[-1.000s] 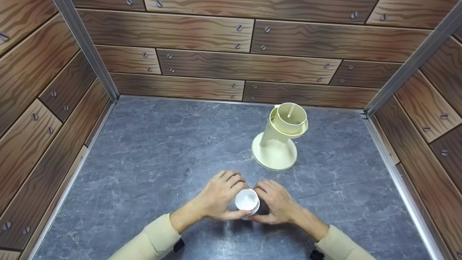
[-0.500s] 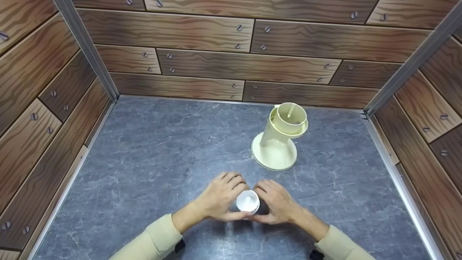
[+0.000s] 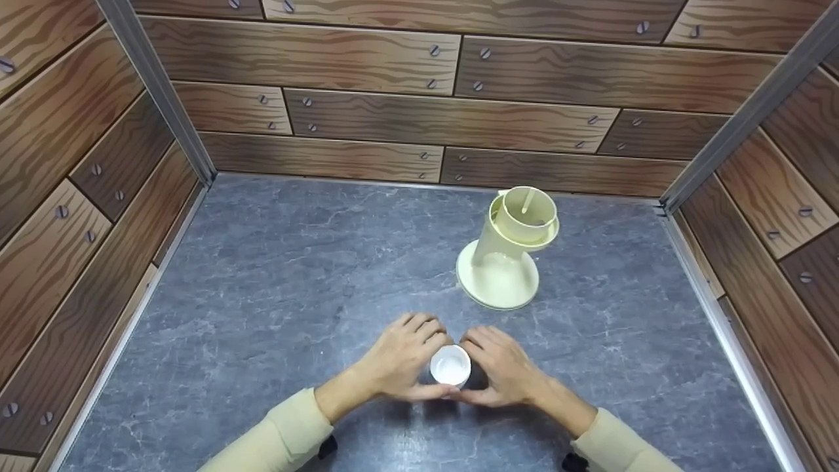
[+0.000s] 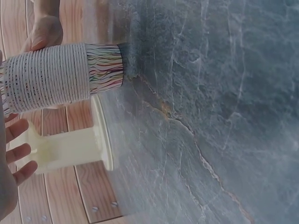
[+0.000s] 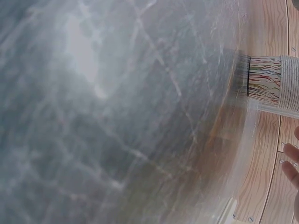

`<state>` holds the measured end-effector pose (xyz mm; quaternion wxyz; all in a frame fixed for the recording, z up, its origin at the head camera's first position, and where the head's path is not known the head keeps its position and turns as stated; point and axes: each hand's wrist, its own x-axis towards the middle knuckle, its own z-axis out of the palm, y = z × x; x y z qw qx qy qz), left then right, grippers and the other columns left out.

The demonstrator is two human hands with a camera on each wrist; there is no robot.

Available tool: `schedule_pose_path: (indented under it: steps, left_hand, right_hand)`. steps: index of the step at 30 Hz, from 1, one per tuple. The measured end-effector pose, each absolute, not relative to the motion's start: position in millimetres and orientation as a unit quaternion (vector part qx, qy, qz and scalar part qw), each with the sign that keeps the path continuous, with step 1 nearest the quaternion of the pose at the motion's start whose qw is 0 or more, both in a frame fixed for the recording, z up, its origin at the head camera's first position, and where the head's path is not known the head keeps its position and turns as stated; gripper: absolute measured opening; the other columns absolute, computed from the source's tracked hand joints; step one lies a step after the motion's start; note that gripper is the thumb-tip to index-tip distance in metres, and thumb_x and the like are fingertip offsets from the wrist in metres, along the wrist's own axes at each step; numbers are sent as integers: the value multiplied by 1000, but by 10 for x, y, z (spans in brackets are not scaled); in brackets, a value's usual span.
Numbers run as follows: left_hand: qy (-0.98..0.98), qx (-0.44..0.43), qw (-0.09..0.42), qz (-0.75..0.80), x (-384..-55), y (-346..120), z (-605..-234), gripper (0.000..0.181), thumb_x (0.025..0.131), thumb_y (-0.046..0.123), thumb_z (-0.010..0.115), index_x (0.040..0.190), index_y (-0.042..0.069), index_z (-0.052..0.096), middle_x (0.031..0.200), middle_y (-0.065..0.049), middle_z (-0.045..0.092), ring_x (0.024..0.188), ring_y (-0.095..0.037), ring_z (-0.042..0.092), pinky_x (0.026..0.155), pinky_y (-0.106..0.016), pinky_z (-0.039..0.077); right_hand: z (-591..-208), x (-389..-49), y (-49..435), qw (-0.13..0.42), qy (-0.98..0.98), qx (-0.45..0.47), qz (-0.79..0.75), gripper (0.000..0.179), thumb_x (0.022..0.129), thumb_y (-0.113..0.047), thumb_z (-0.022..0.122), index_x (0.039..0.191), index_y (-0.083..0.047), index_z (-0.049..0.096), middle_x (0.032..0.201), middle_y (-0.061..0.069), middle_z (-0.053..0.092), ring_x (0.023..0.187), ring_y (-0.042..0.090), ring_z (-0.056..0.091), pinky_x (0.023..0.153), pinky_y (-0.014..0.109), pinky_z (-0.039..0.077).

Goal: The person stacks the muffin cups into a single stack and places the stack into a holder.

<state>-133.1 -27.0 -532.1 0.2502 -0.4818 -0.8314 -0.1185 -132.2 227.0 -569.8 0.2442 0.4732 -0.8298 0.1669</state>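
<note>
A tall stack of nested paper cups [image 3: 451, 366] stands upright between the two hands, its top cup facing up with a white inside. In the left wrist view, closely packed rims of the paper cups [image 4: 51, 74] show above the lowest cup's wall, printed with thin coloured lines. My left hand [image 3: 408, 357] curves round the upper left of the stack, thumb in front and fingers behind. My right hand [image 3: 499, 367] holds the stack from the right, thumb tip close to the left thumb. Fingers [image 5: 292, 154] of the right hand show at the right wrist view's edge.
Behind the hands, slightly right, stands a cream plastic stand [image 3: 498, 282] with a round base and open tube on top. The grey marbled table [image 3: 275, 275] is bounded by wood-patterned walls [image 3: 367, 111] at the back and sides.
The top cup has shifted slightly right and now sits level in the stack, where before it leaned and showed more of its side. My left hand has edged slightly right; the right hand stays put.
</note>
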Motion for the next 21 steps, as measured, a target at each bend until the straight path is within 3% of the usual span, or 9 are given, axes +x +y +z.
schedule_pose_path:
  steps: [16,21]
  left_hand:
    - [-837,-476,239,-124,-1312,-298,-5402,65,85,78,64,117,21,65,112,3,66,109,-16,61,90,-31,50]
    - [-843,-469,233,-124,-1307,-312,-5444,65,85,78,65,117,22,65,114,3,67,109,-15,62,90,-30,51]
  right_hand:
    - [-5733,-1309,2284,206,-848,465,146,57,76,-63,79,103,-14,67,100,-1,64,89,15,59,78,32,50]
    - [-5773,-1318,2289,209,-847,464,153,57,79,-67,78,101,-16,67,98,-3,63,88,13,58,77,31,50]
